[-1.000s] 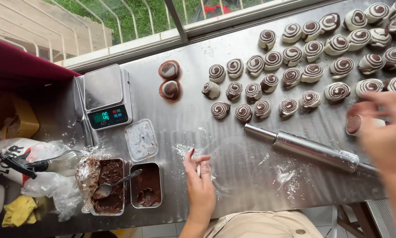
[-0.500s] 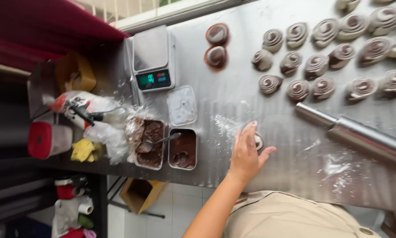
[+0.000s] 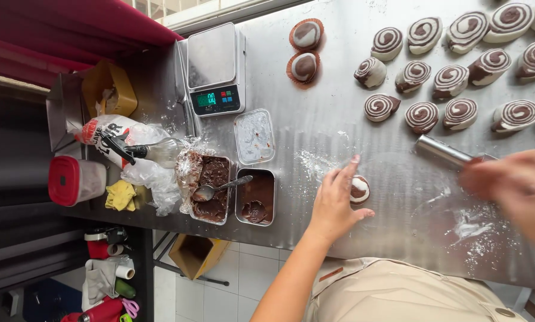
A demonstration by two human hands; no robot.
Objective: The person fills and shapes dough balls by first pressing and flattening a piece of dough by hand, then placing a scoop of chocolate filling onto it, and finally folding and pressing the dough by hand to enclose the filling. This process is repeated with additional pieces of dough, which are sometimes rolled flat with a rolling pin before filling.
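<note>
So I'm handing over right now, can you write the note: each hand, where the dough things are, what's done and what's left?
Left hand: open, fingers over a swirl dough piece on the floured steel table.
Right hand: blurred by the rolling pin; grip unclear.
Done: two filled pieces in paper cups beside the scale.
Left: rows of sliced swirl pieces lie unrolled. Chocolate filling tins, with a spoon, sit at the near edge.

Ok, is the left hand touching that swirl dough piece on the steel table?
Touching. The head view shows the left hand cupped against the swirl dough piece with no gap; fingers curl round its far side.
</note>
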